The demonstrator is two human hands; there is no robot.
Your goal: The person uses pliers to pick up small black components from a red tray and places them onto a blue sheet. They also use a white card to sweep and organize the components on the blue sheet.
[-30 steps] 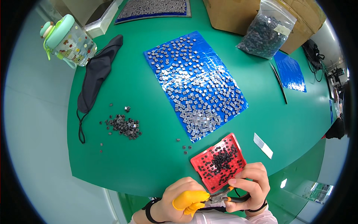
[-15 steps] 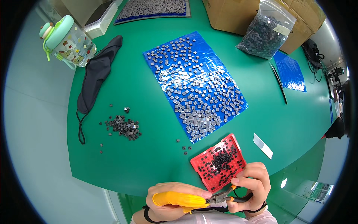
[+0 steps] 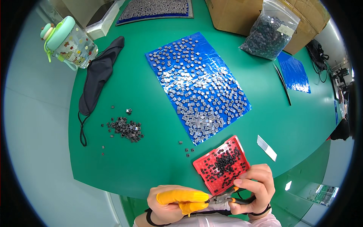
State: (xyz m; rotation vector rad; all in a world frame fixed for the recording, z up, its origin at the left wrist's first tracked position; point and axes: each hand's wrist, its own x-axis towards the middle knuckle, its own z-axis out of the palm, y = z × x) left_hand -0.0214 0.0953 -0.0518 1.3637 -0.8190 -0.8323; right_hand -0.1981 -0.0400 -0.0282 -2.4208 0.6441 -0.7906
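Yellow coverings wrap the thumb and forefinger of my left hand, which is closed in a pinch. A tiny dark piece shows at those fingertips, beside the jaws of a pair of cutting pliers. My right hand grips the pliers by their black-and-orange handles. Just beyond lies a tilted red tray holding many small black parts. Above it, a blue sheet carries rows of small grey square pieces. Whether the jaws touch the dark piece, I cannot tell.
To the left are a heap of dark pieces, a black cloth sleeve and a bottle. A filled clear bag leans by cardboard boxes. Tweezers and a whitish strip lie right.
My left thumb and forefinger have shifted slightly left, away from the pliers' jaws, and their pinch has turned. The pliers moved a little with my right hand. Other things stay put.
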